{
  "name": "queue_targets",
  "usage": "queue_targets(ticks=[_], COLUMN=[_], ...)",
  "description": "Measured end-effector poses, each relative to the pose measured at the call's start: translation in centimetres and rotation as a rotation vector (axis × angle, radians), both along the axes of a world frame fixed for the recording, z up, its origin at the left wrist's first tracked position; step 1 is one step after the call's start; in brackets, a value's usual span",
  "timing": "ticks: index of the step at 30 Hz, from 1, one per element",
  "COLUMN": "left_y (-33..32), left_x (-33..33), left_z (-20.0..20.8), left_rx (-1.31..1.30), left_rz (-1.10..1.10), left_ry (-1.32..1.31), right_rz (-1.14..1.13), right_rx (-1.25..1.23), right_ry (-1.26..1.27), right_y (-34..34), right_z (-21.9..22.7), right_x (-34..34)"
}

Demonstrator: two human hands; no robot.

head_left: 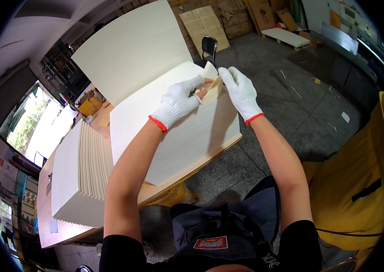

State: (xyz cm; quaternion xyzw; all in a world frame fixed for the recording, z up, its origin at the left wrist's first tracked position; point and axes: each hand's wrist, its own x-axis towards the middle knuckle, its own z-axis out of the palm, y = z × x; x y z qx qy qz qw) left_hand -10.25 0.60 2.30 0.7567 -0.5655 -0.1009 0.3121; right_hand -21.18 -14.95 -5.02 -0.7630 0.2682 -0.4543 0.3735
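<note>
Near the upper middle of the frame, both gloved hands meet at the far corner of a thick stack of cream paper sheets [178, 136] that lies on a wooden desk [53, 226]. The left hand [178, 102] is closed narrow, thumb and fingers pinching the lifted corner of the top sheet [211, 71], which curls upward there. The right hand [241, 90] lies flatter, fingers extended along the same corner and pressing against the edge of the stack. A large cream board [133, 47] stands tilted behind the stack, toward the upper left. At the lower left of the frame, a second pile of fanned cream sheets [85, 170] rests on the desk, its edges stepped like a staircase. As a judgement, the work looks partly done: 1 pile is already fanned and set aside, while only the top corner of the stack under the hands has been separated so far, with most of its sheets still flat.
</note>
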Motion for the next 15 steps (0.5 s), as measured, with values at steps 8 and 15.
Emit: queue_targets(ticks=[8,15], left_y=[-0.2,-0.5], left_x=[0.1,0.6], left_z=[0.0,-0.5], left_rx=[0.074,0.048], left_rz=[0.028,0.021], left_ry=[0.032,0.018], right_rz=[-0.033,-0.038], right_rx=[-0.043,-0.038], right_ry=[-0.002,-0.014], right_y=[0.0,0.3], right_z=[-0.2,0.0], right_x=[0.1,0.0])
